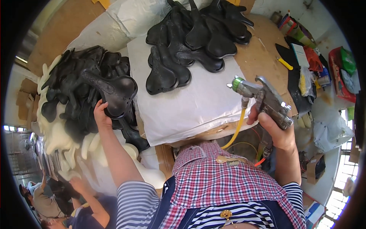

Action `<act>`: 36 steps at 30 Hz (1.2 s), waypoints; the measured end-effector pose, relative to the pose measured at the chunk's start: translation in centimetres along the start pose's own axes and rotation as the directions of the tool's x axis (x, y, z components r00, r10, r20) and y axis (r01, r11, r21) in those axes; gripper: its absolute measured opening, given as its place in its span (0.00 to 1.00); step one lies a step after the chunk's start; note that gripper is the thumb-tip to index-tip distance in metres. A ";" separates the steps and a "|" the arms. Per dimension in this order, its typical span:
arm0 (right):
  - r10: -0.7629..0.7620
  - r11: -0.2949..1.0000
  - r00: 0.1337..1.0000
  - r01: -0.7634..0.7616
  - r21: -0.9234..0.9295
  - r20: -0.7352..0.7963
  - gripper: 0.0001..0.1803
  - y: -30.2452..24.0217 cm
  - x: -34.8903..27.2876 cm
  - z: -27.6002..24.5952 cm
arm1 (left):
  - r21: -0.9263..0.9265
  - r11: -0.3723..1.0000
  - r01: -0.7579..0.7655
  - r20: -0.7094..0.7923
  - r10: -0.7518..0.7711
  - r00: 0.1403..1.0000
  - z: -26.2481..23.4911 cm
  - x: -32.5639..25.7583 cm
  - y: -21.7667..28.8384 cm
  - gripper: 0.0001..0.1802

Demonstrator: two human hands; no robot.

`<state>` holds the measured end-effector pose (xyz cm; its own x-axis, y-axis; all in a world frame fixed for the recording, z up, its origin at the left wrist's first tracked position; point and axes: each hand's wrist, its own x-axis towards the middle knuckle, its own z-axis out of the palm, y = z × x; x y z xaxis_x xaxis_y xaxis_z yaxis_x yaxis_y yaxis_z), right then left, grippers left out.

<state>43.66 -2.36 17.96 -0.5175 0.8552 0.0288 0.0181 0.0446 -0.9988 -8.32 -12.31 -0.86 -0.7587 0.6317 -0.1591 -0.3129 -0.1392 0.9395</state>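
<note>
My left hand (103,116) grips the edge of a black bicycle saddle shell (121,91), thumb and fingers closed on its wide end. That shell is tilted up over a heap of similar black saddle shells (70,80) at the left. In my right hand (280,133) is a metal spray gun (261,95) with a green ring near its nozzle, which points left. A yellow hose (240,128) runs down from the gun. Between my hands lies a white sheet (179,118) on the table. Several more black saddle shells (194,38) are piled at its far side.
Cream-coloured foam pieces (57,137) lie under and beside the left heap. A cardboard sheet (259,57) covers the table's right part, with a yellow-handled tool (285,64) on it. Bags and a red crate (339,72) stand far right. Two other people (76,206) are at lower left.
</note>
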 end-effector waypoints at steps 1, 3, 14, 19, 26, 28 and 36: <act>0.032 0.999 0.999 -0.033 0.008 0.041 0.22 0.1 0.2 0.5 | -0.009 1.000 0.014 0.022 -0.013 1.000 -0.8 1.5 -0.6 0.19; 0.103 0.994 0.989 -0.099 -0.048 0.107 0.26 0.2 -0.3 1.0 | -0.041 0.998 0.054 0.067 -0.052 0.996 -0.1 4.5 -2.3 0.21; 0.375 0.921 0.927 -0.370 -0.127 0.022 0.28 0.5 -1.7 4.8 | 0.583 0.795 0.171 0.410 -0.469 0.782 13.9 9.9 -12.0 0.19; 0.132 0.991 0.976 -0.131 0.018 -0.171 0.30 -1.3 0.8 6.1 | 0.268 0.918 0.291 0.412 -0.382 0.827 8.5 8.3 -11.2 0.28; 0.246 0.955 0.968 -0.252 -0.154 -0.054 0.29 -0.3 0.1 6.0 | -0.035 0.960 0.279 0.357 -0.249 0.900 3.0 9.6 -6.9 0.32; 0.339 0.925 0.937 -0.347 -0.155 -0.081 0.30 0.0 -0.5 6.2 | -0.104 0.943 0.316 0.461 -0.236 0.856 6.6 10.0 -6.2 0.32; 0.215 0.944 0.925 -0.279 -0.176 -0.312 0.33 -1.5 -1.9 5.0 | 0.372 0.917 0.141 0.541 -0.338 0.771 16.2 9.2 -14.0 0.29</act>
<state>40.33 -6.66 19.23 -0.2077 0.9622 -0.1759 0.3123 -0.1052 -0.9441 -1.65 7.84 -10.57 -0.1702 0.9460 -0.2759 -0.1812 0.2452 0.9524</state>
